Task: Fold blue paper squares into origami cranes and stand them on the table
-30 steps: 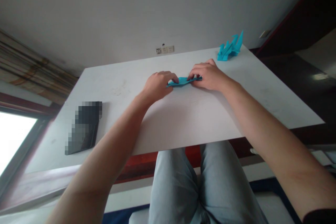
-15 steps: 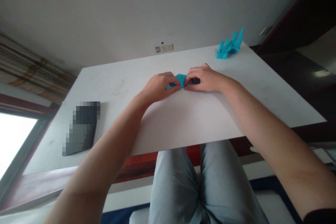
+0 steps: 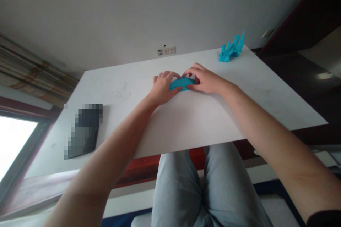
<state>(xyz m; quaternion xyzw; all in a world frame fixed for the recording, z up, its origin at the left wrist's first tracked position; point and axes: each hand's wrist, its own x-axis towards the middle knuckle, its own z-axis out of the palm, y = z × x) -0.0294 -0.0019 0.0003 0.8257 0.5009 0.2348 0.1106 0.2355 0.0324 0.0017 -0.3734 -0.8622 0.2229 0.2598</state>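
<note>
A small piece of folded blue paper (image 3: 182,84) lies on the white table (image 3: 186,117), between my two hands. My left hand (image 3: 162,88) presses on its left end with the fingers curled over the far edge. My right hand (image 3: 205,79) holds down its right end, fingertips pinched on the paper. Both hands rest on the tabletop and hide the paper's ends.
A finished blue origami figure (image 3: 231,48) stands at the table's far right corner. A dark, pixelated flat object (image 3: 84,131) lies at the left near the front edge. A wall socket (image 3: 166,50) sits behind the table. My legs are under the near edge.
The paper was long and flat, then lifted and folded up in the middle as my hands came together. Now it is pressed flat again, shorter, under both hands.
</note>
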